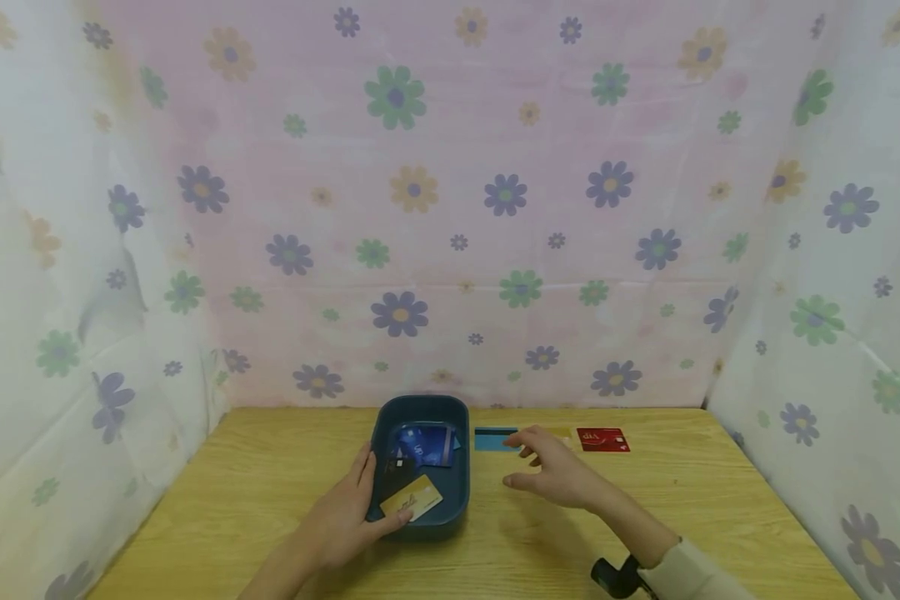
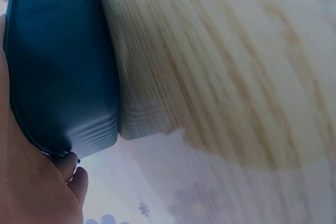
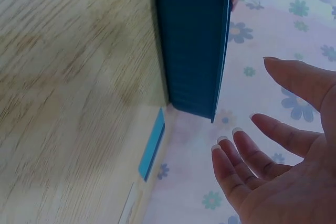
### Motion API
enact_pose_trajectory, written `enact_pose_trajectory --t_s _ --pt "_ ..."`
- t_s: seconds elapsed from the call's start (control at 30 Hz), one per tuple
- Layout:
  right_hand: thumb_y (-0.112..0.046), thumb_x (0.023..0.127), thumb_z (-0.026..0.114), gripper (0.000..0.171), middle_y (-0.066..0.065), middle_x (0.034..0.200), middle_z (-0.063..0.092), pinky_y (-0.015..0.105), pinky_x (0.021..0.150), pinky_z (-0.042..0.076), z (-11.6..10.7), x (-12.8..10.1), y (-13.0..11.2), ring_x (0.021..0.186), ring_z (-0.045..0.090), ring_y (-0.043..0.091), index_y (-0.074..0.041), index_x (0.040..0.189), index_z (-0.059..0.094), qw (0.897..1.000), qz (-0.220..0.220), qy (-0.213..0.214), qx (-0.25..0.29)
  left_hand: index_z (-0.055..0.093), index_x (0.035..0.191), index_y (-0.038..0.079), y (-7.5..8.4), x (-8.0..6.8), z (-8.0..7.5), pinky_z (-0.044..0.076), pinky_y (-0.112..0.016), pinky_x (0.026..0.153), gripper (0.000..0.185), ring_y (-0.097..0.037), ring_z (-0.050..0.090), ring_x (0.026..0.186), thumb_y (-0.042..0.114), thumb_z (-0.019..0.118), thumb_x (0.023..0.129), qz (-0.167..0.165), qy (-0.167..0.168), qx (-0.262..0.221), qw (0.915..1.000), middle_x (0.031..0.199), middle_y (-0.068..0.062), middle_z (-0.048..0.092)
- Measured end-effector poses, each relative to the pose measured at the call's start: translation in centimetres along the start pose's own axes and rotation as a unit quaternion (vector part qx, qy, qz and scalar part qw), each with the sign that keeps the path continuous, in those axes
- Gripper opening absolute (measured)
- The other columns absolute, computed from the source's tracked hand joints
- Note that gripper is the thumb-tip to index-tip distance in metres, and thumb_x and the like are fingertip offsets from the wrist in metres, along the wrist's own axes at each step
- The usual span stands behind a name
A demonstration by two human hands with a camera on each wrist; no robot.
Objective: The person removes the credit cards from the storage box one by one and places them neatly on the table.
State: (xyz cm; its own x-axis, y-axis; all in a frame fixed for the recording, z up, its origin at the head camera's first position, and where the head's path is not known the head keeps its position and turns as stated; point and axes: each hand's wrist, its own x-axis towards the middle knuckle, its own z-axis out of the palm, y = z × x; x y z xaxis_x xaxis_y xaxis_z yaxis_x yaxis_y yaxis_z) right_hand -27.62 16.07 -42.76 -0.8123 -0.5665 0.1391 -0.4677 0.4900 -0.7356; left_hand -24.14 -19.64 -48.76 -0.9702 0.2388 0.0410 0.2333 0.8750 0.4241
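Note:
My left hand (image 1: 341,504) grips the left side of a dark blue plastic tray (image 1: 462,483), its thumb over the near rim at a gold card (image 1: 420,493). Inside the tray lie blue cards (image 1: 437,444) and a black card (image 1: 396,473), partly covered by the gold one. My right hand (image 1: 558,472) hovers to the right of the tray with its fingers spread and nothing held. Its fingertips overlap a light blue card with a black stripe (image 1: 491,442) in the head view. Behind that hand another gold card (image 1: 565,432) is mostly hidden.
A red VIP card (image 1: 603,440) ends the row of cards along the back of the wooden table (image 1: 690,508). Flowered cloth (image 1: 450,208) hangs behind and on both sides. A black device (image 1: 617,577) sits at the right wrist.

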Motion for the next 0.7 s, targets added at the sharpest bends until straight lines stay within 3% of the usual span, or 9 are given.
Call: enact_pose_trajectory --t_s 0.27,0.5,0.7 --pt "-0.024 0.096 0.074 0.047 0.012 0.127 0.055 0.044 0.091 0.051 1.0 0.7 -0.6 0.111 0.054 0.028 -0.003 0.135 0.06 1.0 -0.015 -0.007 -0.005 0.016 0.161 -0.004 0.0 0.1 0.2 0.039 -0.061 0.112 0.119 -0.048 0.035 0.145 0.083 0.05 0.087 0.0 -0.002 0.004 1.0 0.17 -0.022 0.007" --pt "-0.024 0.096 0.074 0.047 0.012 0.129 0.056 0.053 0.094 0.051 2.0 1.5 -1.0 0.112 0.055 0.028 -0.005 0.136 0.06 1.0 -0.016 -0.012 0.001 0.015 0.162 -0.003 0.0 0.0 0.2 0.038 -0.061 0.112 0.119 -0.048 0.035 0.146 0.083 0.05 0.087 -0.003 -0.004 0.003 1.0 0.17 -0.022 0.007" --pt "-0.02 0.096 0.073 0.048 0.019 0.13 0.057 0.054 0.094 0.05 2.7 2.2 -1.6 0.113 0.056 0.04 0.001 0.136 0.058 0.999 -0.034 -0.011 0.005 0.014 0.162 -0.003 0.0 0.1 0.1 0.037 -0.061 0.113 0.119 -0.047 0.034 0.146 0.082 0.052 0.088 -0.003 0.002 0.001 1.0 0.17 -0.022 0.008"
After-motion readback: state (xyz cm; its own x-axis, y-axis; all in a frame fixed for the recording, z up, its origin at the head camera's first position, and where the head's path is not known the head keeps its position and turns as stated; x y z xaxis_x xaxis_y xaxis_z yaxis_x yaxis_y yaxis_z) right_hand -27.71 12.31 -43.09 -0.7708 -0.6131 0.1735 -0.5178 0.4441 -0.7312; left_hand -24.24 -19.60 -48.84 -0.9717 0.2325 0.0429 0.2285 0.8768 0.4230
